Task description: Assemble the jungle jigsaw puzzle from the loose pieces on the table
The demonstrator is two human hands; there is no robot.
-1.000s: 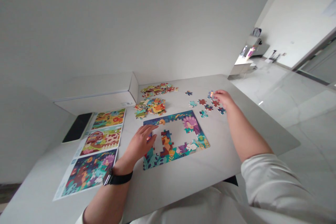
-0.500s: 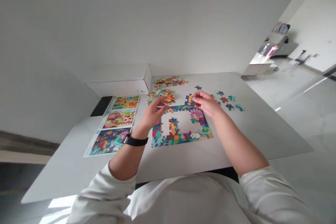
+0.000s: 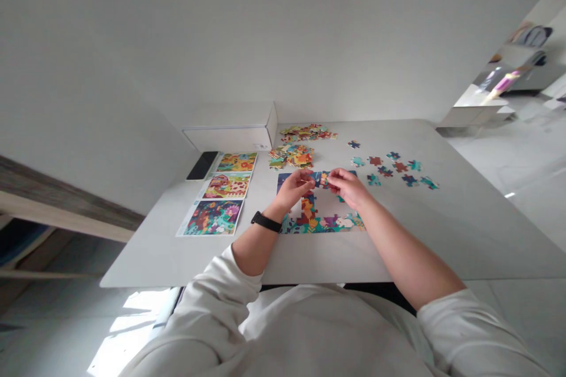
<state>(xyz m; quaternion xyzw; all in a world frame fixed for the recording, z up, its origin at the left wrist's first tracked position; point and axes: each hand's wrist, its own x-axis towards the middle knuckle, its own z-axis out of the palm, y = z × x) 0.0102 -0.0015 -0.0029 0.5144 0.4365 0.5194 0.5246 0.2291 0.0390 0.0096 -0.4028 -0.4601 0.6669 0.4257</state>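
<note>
A half-built colourful jigsaw (image 3: 325, 222) lies flat on the white table (image 3: 442, 230) in front of me. Above its top edge my left hand (image 3: 295, 187) and my right hand (image 3: 347, 186) meet, fingers pinched on one small blue puzzle piece (image 3: 320, 178) held between them. A black watch (image 3: 266, 221) sits on my left wrist. Several loose pieces (image 3: 393, 168) lie scattered to the right of my hands. Two heaps of pieces (image 3: 292, 155) sit just beyond the jigsaw.
A sheet with three picture cards (image 3: 223, 193) lies left of the jigsaw. A white box (image 3: 232, 128) stands at the back against the wall, with a dark phone (image 3: 201, 165) beside it. The table's right half is bare; an open floor lies further right.
My right hand came from the loose pieces at the right with a piece to the jigsaw's top edge. My left hand lifted off the jigsaw and joined it on the piece.
</note>
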